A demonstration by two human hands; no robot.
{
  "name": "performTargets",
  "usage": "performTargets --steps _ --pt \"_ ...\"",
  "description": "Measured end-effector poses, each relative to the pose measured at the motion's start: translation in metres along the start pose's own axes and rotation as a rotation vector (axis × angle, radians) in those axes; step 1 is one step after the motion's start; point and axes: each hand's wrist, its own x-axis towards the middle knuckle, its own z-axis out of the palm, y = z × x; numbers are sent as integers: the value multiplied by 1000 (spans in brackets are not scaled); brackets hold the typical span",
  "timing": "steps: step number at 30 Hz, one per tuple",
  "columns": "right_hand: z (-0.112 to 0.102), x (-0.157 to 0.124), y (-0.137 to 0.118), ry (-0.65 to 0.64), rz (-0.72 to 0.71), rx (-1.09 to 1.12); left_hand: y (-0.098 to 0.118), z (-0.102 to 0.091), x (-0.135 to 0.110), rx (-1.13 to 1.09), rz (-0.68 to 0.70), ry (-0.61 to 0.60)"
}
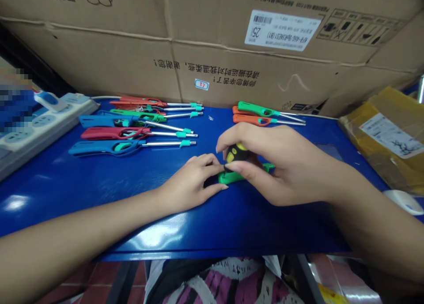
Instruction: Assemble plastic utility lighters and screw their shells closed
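Note:
On the blue table, a green utility lighter [229, 177] lies in front of me, mostly covered by my hands. The fingers and thumb of my left hand [198, 180] grip its left end. Above it, my right hand [274, 163] is wrapped around the black-and-yellow handle of a screwdriver [237, 153]. The screwdriver's shaft and tip are hidden, so I cannot tell whether it touches the lighter. Beyond my right hand lie a green lighter [256, 107] and an orange lighter [255, 119] with metal tubes.
Several long lighters, including a blue one [106, 148] and a red one [114, 133], lie in a row at left. A white power strip [43, 123] runs along the left edge. A large cardboard box [132, 52] stands behind; a taped package [391, 136] and white mouse [402, 201] are at right.

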Motion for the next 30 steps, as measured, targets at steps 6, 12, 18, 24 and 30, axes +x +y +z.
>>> performTargets --steps 6,12,18,24,30 --pt "7 1 1 112 18 -137 1 0 1 -93 -80 -44" --pt "8 -2 3 206 130 -76 0 -2 0 -42 -16 -9" --pt "4 -7 9 151 51 86 1 -3 0 -25 0 7" --pt "11 0 9 153 7 71 0 -1 0 -32 -4 17" --pt "-9 8 -4 -76 25 51 0 -2 0 -18 -11 -1"
